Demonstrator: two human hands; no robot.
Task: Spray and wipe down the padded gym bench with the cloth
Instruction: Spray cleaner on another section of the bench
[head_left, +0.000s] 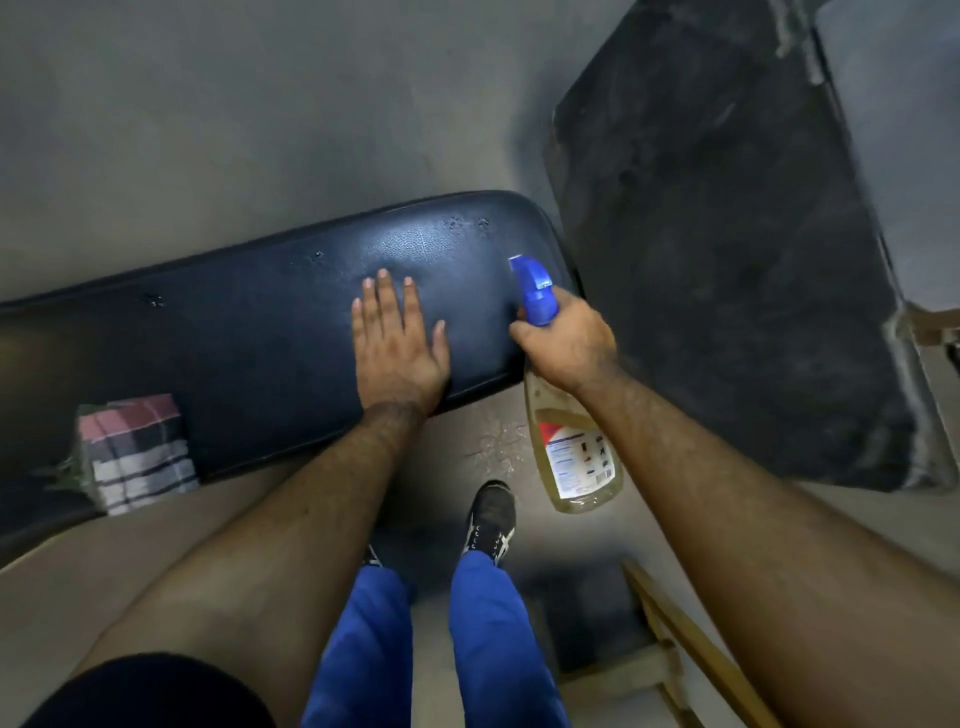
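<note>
A dark blue padded bench (249, 332) runs from the left edge to the middle of the view. My left hand (397, 343) lies flat on its right half, fingers spread, holding nothing. My right hand (569, 340) grips the neck of a spray bottle (569, 447) with a blue trigger head and yellowish liquid, held at the bench's right end with the nozzle pointing over the pad. A folded checked cloth (137, 452) in red, black and white rests on the bench's near edge at the left.
A large dusty black mat (727, 234) lies on the floor to the right of the bench. A wooden frame (685, 639) sits at the lower right. My legs in blue trousers and a black shoe (491, 519) stand on the grey floor by the bench.
</note>
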